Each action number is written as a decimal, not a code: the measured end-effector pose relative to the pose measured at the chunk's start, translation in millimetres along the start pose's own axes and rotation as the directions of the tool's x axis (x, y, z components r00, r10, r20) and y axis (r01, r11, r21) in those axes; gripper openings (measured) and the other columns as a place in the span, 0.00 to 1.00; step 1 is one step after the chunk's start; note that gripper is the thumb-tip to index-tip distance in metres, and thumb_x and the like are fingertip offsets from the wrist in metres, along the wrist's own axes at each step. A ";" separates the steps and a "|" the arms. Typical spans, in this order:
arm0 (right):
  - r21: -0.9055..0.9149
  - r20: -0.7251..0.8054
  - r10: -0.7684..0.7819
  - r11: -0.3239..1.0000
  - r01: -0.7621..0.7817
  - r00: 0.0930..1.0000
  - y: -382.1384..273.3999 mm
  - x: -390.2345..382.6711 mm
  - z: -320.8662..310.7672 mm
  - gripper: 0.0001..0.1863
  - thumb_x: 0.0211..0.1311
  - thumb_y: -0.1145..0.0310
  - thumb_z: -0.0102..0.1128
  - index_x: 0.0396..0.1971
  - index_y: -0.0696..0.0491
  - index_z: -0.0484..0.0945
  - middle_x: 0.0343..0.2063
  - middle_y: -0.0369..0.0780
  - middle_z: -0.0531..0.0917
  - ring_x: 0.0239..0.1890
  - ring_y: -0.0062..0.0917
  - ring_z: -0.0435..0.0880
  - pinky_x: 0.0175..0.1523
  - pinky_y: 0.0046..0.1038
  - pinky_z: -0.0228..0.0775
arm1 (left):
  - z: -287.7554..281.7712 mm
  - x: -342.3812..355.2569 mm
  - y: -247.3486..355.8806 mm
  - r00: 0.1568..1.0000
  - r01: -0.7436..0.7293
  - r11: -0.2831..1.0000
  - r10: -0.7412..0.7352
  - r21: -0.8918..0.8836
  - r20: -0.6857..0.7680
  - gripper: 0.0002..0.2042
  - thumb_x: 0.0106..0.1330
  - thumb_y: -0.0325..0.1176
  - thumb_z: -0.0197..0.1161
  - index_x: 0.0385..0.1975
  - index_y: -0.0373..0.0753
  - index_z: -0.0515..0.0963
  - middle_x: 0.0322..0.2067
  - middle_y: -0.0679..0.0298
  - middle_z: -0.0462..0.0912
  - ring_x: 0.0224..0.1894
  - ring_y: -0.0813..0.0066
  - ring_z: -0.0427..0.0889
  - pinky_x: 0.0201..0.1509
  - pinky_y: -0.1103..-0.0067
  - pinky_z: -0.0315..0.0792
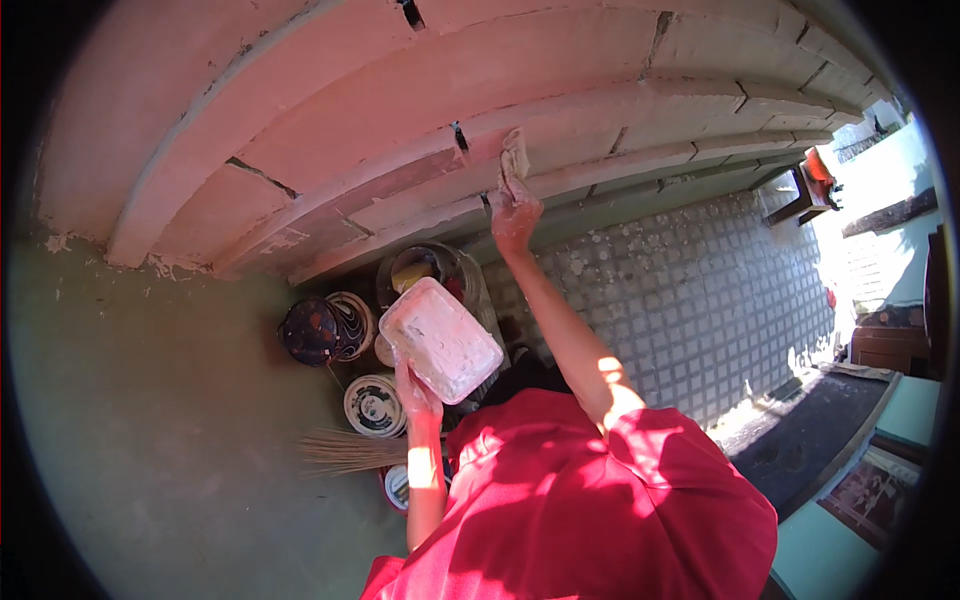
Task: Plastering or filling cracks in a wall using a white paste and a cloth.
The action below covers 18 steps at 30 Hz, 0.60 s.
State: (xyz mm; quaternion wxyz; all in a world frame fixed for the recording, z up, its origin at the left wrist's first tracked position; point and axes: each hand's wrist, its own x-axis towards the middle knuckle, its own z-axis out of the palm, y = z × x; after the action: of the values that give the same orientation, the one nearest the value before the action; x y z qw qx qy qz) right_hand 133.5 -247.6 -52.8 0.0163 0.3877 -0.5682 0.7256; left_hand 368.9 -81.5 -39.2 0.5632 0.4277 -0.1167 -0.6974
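My left hand (pixel 414 392) grips the near-left side of a pale pink rectangular tray (pixel 444 338), smeared with whitish paste. My right hand (pixel 516 218) is raised, closed on a pale, paste-smeared tool or rag (pixel 513 158); I cannot tell which. Its upper part is against or very close to the cracked pinkish surface (pixel 420 100), which has long ledges and dark gaps. I cannot make out whether they touch.
Below the tray are a round tub (pixel 460 271), a dark speckled bucket (pixel 312 330), a lidded white bucket (pixel 374 410) and a straw broom (pixel 335 450). A green wall (pixel 150 420) is left; tiled floor (pixel 680 280) lies right, with a small table (pixel 790 195) and a dark slab (pixel 790 450).
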 end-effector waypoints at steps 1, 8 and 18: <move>0.023 0.067 0.001 1.000 -0.002 0.998 7.2 -14.2 4.9 0.21 0.50 0.84 0.45 0.48 0.64 0.74 0.47 0.51 0.77 0.51 0.37 0.77 0.55 0.28 0.66 | -0.5 0.1 0.5 1.000 0.004 1.000 -0.005 0.007 0.002 0.24 0.68 0.43 0.48 0.60 0.37 0.60 0.57 0.62 0.68 0.58 0.68 0.68 0.62 0.71 0.61; -0.084 -0.107 0.155 0.983 -0.164 0.982 5.4 4.3 -23.3 0.17 0.60 0.76 0.47 0.48 0.64 0.73 0.44 0.52 0.78 0.47 0.34 0.80 0.48 0.25 0.69 | -1.8 -2.9 10.6 1.000 -0.012 1.000 0.012 0.026 -0.005 0.24 0.68 0.42 0.49 0.60 0.38 0.60 0.56 0.62 0.68 0.57 0.67 0.68 0.62 0.70 0.61; 0.081 0.169 -0.016 0.997 0.002 0.986 -10.9 -25.0 5.4 0.18 0.56 0.80 0.46 0.48 0.64 0.73 0.47 0.52 0.77 0.54 0.36 0.75 0.55 0.28 0.65 | -3.4 -6.9 11.8 0.998 -0.039 0.999 0.041 0.037 -0.050 0.24 0.68 0.42 0.49 0.60 0.39 0.60 0.57 0.62 0.68 0.58 0.67 0.68 0.63 0.70 0.61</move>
State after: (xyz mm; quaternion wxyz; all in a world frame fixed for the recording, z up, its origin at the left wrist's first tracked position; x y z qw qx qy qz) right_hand 159.0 -237.8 -58.1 -0.0443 0.4508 -0.5362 0.7122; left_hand 379.4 -78.3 -30.5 0.5719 0.4529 -0.1233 -0.6727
